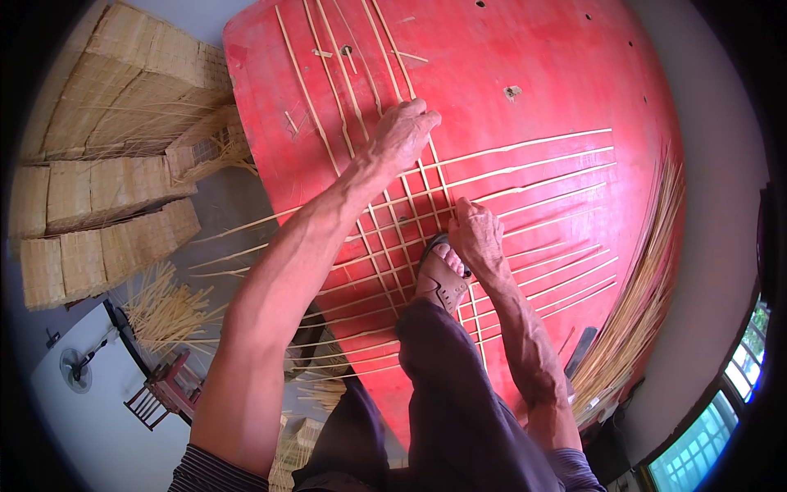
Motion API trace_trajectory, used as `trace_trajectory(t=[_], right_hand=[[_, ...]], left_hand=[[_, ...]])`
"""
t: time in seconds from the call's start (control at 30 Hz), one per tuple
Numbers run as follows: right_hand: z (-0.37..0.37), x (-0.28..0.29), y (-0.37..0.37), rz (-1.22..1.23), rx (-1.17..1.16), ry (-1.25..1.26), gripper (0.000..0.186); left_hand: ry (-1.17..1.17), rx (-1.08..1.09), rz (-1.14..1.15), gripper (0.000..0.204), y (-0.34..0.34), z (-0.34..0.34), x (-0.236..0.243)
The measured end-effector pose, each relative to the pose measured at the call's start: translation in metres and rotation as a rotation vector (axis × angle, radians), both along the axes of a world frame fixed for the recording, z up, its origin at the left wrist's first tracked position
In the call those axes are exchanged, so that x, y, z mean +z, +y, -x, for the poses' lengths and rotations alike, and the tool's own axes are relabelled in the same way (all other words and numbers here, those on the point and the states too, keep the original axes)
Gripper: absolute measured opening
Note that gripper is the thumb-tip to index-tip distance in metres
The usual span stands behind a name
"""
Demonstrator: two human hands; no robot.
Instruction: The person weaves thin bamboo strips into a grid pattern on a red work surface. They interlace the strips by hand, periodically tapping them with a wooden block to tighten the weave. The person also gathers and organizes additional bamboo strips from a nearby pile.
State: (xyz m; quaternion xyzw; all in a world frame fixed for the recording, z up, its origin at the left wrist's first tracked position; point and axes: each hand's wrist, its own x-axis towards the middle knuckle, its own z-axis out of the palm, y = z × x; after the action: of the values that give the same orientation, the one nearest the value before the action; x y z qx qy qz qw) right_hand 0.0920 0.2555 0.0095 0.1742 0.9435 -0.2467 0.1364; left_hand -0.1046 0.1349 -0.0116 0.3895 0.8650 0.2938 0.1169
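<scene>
Left arm foremost; both hands curled, grip unclear; strips point away and sideways.

Hands: 2. Foot: 1. Sandal: 1. Board: 1. Fan: 1. Strips: many; overlap prevents an exact count.

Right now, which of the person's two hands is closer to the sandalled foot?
The right hand: it is right beside the sandalled foot, while the left hand is farther up the red board.
</scene>
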Motion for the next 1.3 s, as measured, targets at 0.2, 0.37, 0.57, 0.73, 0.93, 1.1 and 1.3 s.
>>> trace_trajectory(t=[0.2, 0.37, 0.57, 0.73, 0.93, 1.1, 1.3], right_hand=[[-0.007, -0.017, 0.011, 0.083, -0.028, 0.075, 0.011], [-0.006, -0.018, 0.009, 0.118, -0.01, 0.087, 0.011], [-0.009, -0.026, 0.017, 0.16, 0.023, 0.116, 0.011], [-0.005, -0.021, 0.016, 0.137, 0.019, 0.068, 0.013], [0.024, 0.005, 0.008, 0.372, -0.247, 0.086, 0.02], [0.064, -0.011, -0.008, 0.941, -0.838, -0.081, 0.036], [0.067, -0.016, -0.015, 0.866, -0.828, -0.06, 0.037]], left_hand=[[-0.13, -0.027, -0.055, 0.022, 0.003, 0.005, -0.014], [-0.124, -0.002, -0.064, 0.023, -0.001, 0.007, -0.016], [-0.137, 0.026, -0.092, 0.022, 0.003, 0.003, -0.013], [-0.157, 0.054, -0.06, 0.023, 0.005, 0.003, -0.011], [-0.133, 0.045, -0.068, 0.025, 0.002, 0.002, -0.011], [-0.382, 0.282, -0.174, 0.035, 0.011, 0.011, -0.009], [-0.705, 0.726, -0.071, 0.045, 0.023, 0.034, -0.007]])
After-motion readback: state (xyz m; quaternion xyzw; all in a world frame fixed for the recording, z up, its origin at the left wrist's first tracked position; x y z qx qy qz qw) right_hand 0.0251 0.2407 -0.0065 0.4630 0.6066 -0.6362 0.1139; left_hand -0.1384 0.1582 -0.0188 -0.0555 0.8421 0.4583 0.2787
